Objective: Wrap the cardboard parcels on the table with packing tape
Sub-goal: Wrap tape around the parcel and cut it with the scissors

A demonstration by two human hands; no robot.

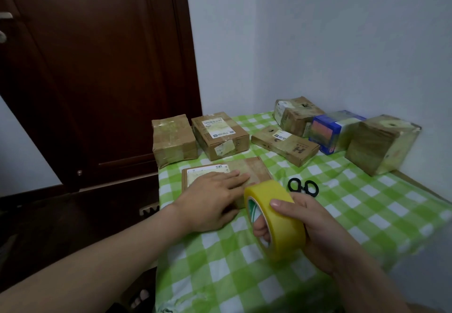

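Taping looks about to begin: the left hand (215, 197) lies flat, fingers straight, on the near parcel (254, 168) on the tabletop (367, 214), the right hand (315, 227) grips the yellow tape roll (276, 219) just beside it (scissors (303, 186) close behind), so next a tape end likely needs peeling.

The green-checked table (342, 214) bears taped parcels (220, 134) and black scissors (303, 186).

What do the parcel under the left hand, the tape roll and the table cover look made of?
Flat parcel: matte brown cardboard, with a white paper label.
Tape roll: smooth yellow plastic film with slight sheen; printed core, likely card.
Table cover: green-and-white check, wrinkled; cloth or thin plastic, cannot tell.
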